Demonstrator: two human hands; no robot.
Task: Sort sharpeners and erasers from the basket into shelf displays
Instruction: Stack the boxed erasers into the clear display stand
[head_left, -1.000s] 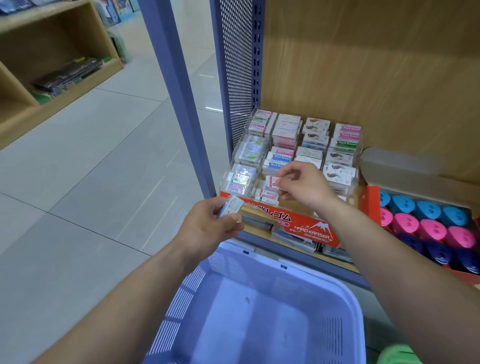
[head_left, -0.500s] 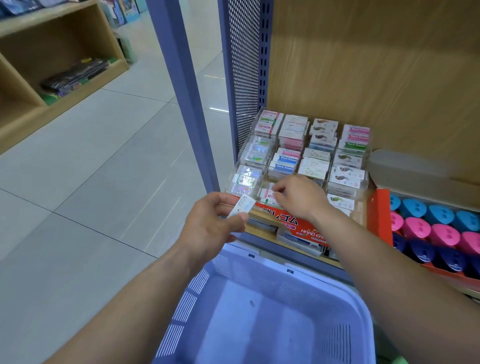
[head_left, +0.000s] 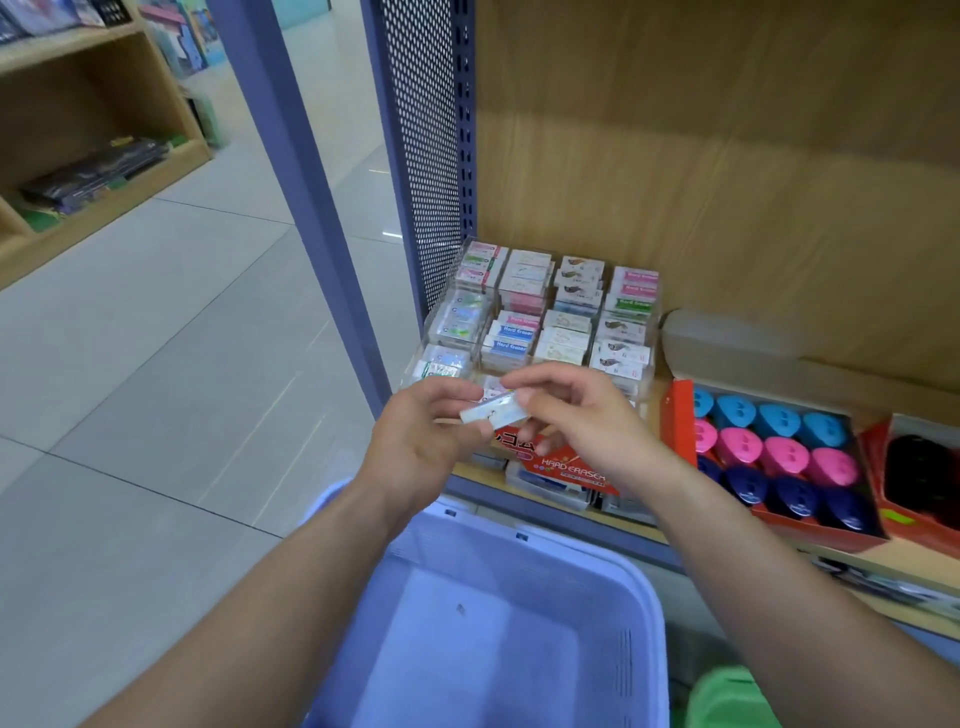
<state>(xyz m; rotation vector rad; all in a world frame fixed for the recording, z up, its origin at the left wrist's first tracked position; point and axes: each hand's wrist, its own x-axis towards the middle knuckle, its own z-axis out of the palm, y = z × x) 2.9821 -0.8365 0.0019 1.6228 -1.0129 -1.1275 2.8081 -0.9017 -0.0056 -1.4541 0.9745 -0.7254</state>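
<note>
Eraser (head_left: 493, 413) between your left hand (head_left: 421, 441) and right hand (head_left: 582, 423) sits above the basket (head_left: 652, 592), in front of the eraser display (head_left: 566, 332); sharpener box (head_left: 678, 415) is just right of that.

Open air above the eraser display (head_left: 655, 312), hemmed by the perforated side panel (head_left: 421, 156) (left) and sharpener box (head_left: 678, 421) (right).

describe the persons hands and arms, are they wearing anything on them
Both are bare. The left hand and right hand have no gloves and no rings that show. Neither wrist carries a watch or band, and no sleeve covers either forearm within the frame. The only clothing visible is a bit of green fabric at the bottom edge, below the right arm.
</note>
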